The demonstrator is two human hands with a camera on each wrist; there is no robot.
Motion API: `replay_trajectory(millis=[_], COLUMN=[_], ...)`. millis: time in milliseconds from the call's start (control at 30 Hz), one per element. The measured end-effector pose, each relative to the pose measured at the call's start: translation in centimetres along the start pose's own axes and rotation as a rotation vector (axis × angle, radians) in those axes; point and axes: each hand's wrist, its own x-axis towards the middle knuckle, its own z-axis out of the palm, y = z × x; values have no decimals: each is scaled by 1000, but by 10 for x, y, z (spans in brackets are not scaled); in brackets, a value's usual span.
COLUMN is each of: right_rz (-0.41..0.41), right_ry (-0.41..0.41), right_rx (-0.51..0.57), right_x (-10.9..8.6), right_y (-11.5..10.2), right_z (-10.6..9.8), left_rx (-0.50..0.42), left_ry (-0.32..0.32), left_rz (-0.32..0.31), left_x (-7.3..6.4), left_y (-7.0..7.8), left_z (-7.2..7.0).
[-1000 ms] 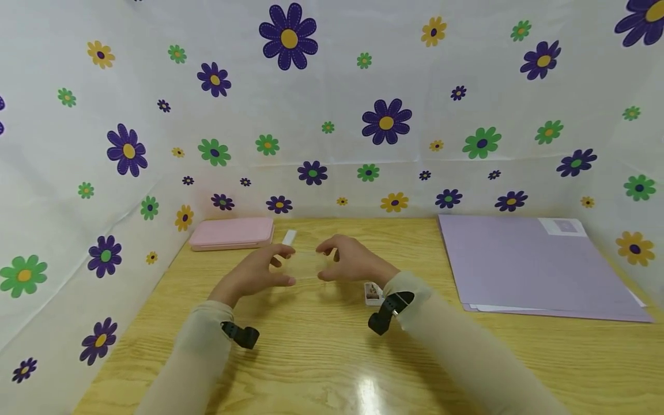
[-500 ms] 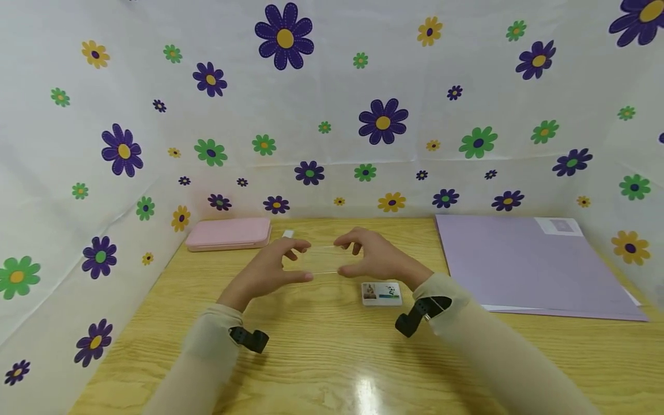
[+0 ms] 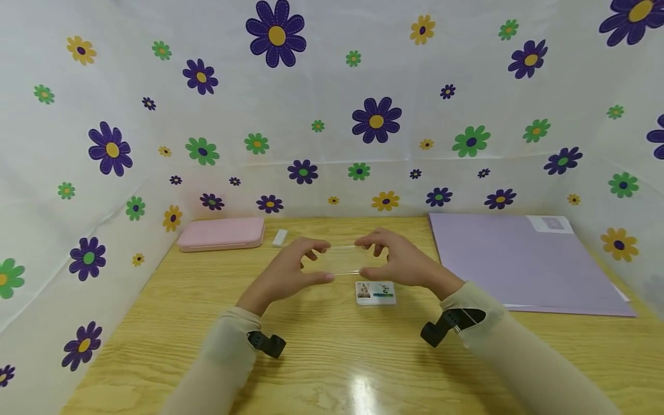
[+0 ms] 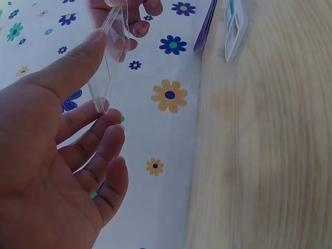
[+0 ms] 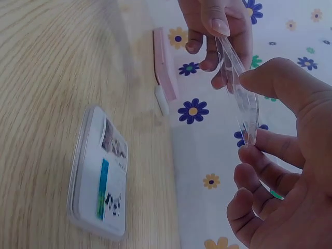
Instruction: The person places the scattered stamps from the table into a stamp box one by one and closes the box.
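Observation:
In the head view, my left hand (image 3: pixel 290 270) and right hand (image 3: pixel 403 264) hold a thin, clear plastic cover (image 3: pixel 344 260) between them, raised over the table. Each hand pinches one end, thumb on the near edge and fingers on the far edge. The left wrist view shows the left thumb (image 4: pixel 78 65) and fingertips on opposite edges of the see-through piece. From the right wrist, the cover (image 5: pixel 246 98) looks shallow, with low side walls. Just below the right hand lies a flat white case (image 3: pixel 376 293) with an animal photo and a panda picture on its face.
A pink zip case (image 3: pixel 222 234) lies at the back left, with a small white block (image 3: pixel 280 238) beside it. Purple folders (image 3: pixel 510 259) with white sheets beneath cover the back right. Flower-print cloth (image 3: pixel 321 104) walls the table's back and sides.
Both hands have moved right with the clear cover, and slightly apart. The white case and the small white block, partly hidden earlier, now show fully.

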Motion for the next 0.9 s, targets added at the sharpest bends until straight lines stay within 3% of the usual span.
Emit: replay_trajectory(millis=[500, 900], right_rz=[17, 99], right_ry=[22, -12], right_rx=[11, 7], right_x=[-34, -41], right_y=[27, 41], right_z=[-10, -2], left_rx=[-6, 34], left_ry=[-84, -161], left_rz=[-4, -12], left_x=[17, 23], left_y=[12, 8], left_z=[35, 53])
